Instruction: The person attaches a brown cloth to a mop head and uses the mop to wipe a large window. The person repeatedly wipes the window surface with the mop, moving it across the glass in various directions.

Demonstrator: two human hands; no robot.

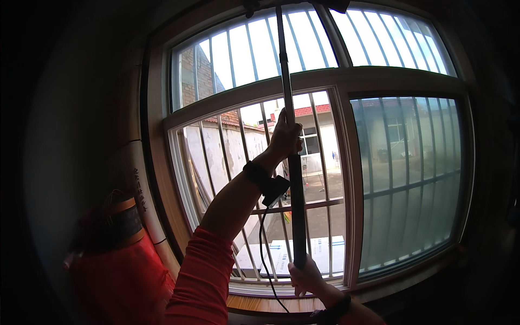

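Note:
A long telescopic pole (287,85) stands nearly upright in front of the window. My left hand (286,136) is wrapped around its shaft, just above the dark grip sleeve (297,195). Lower down, my right hand (305,276) holds the bottom end of that sleeve. The pole narrows above a joint and runs to the top of the view, where a dark shape (337,5) is too dim to make out. A strap with a small black device (277,190) circles my left wrist, and a cable (262,243) hangs from it.
Behind the pole is a framed window (345,170) with metal bars (223,150); its left lower part is slid open, with glass (410,183) at right. White cartons (280,256) lie outside the bars. A red bag (122,276) and a dark cylindrical container (124,221) are at left.

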